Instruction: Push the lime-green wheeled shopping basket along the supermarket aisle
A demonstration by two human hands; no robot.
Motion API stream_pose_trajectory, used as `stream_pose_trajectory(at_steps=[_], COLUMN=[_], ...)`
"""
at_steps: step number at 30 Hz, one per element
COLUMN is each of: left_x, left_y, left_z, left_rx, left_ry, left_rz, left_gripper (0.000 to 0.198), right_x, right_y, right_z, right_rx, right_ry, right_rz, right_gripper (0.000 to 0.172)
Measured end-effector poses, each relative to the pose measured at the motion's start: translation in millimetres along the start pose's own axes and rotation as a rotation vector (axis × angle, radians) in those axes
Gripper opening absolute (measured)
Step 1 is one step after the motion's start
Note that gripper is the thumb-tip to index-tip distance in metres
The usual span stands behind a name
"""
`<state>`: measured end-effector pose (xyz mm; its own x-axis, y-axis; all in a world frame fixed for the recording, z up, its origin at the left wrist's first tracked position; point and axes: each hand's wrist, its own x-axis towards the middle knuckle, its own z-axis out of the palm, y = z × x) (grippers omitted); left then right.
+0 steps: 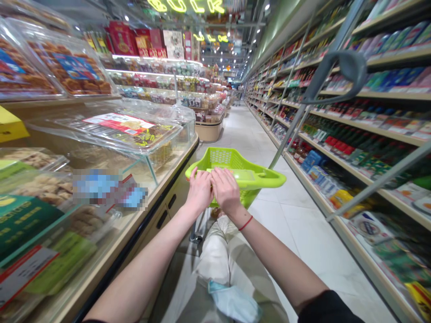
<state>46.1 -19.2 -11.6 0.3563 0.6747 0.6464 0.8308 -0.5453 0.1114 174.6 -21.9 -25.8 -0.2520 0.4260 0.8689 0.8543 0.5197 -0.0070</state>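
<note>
Basket, green: one, just beyond your hands, left of the shelves. Left hand, right hand: yours, together at its near rim, fingers bent; whether clamped, cannot tell.

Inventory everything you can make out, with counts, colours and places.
shopping cart: one, lime green, centre
counter: one, beige, left
food boxes: several, transparent, on counter
gift boxes: several, mostly red, upper left
display stand: at least one, beige, beyond counter
neon letters: several, yellow, overhead
shelving: one run, pale, right
metal frame: one, grey, before shelving
floor tiles: many, white, aisle
face mask: one, light blue, bottom centre
bracelet: one, red, right wrist
trousers: one pair, beige, lower centre
left hand: one, bare, on cart
right hand: one, bare, on cart
</note>
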Motion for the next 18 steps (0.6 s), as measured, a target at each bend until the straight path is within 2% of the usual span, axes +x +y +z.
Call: stream_pose_trajectory(at_steps=[2, 4, 9, 14, 18], left_x=[0, 1, 3, 1, -1], left_y=[-2, -5, -8, -10, -16], left_z=[-2.4, -6.1, -12.9, -12.2, -12.6], left_rx=[-0.009, -0.021, -0.030, -0.028, -0.061], left_ry=[-0.006, -0.032, -0.098, -0.099, -0.108], left_rz=[0.003, 0.015, 0.028, -0.082, -0.088], left_gripper=[0.027, 0.032, 0.041, 0.046, 0.048], right_x=[3, 1, -18, -39, -44], right_y=[-1, 8, 57, 103, 106], right_z=[-1, -8, -39, -66, -66], right_rx=[-0.009, -0.015, -0.011, -0.019, -0.021], right_ry=[-0.032, -0.045, -0.028, -0.013, 0.010], right_rz=[-0.014, -0.047, -0.130, -0.072, -0.050], right_gripper=[0.034, 0.035, 0.034, 0.036, 0.036])
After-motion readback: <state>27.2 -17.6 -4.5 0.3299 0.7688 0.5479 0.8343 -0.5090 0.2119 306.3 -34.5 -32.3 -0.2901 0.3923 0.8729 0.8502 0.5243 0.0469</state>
